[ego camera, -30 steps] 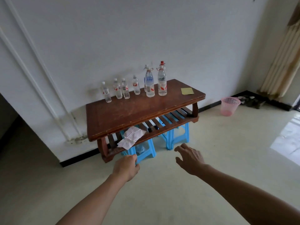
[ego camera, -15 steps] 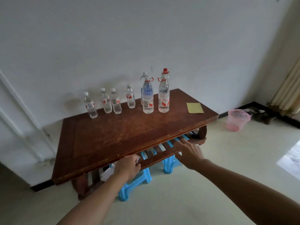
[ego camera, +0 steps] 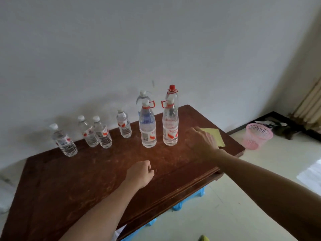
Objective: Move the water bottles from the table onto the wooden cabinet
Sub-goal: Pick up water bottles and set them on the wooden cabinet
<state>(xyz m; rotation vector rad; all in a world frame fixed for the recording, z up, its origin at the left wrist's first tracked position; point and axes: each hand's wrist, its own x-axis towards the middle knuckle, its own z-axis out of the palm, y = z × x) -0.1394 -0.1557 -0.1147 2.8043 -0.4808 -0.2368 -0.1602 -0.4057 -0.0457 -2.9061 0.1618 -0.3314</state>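
Several clear water bottles stand along the far edge of a dark wooden table [ego camera: 97,178]. Small ones stand at the left: one bottle [ego camera: 64,140], a touching pair [ego camera: 96,132] and a single bottle [ego camera: 124,124]. Tall bottles with red ring handles stand further right: a blue-labelled bottle [ego camera: 147,126] and a red-labelled bottle [ego camera: 170,124], each with another tall bottle behind it. My right hand [ego camera: 202,143] hovers with relaxed fingers just right of the red-labelled bottle, not touching it. My left hand [ego camera: 140,173] is over the table's middle, fingers loosely curled, holding nothing.
A yellow paper [ego camera: 214,136] lies on the table's right end, partly under my right hand. A pink mesh basket [ego camera: 258,136] stands on the floor at the right, near curtains. Blue stools [ego camera: 191,197] show below the table's front edge. A white wall is behind.
I have come close to the table. Both hands rose from below the front edge to above the tabletop; the right hand reached up beside the tall red-labelled bottle.
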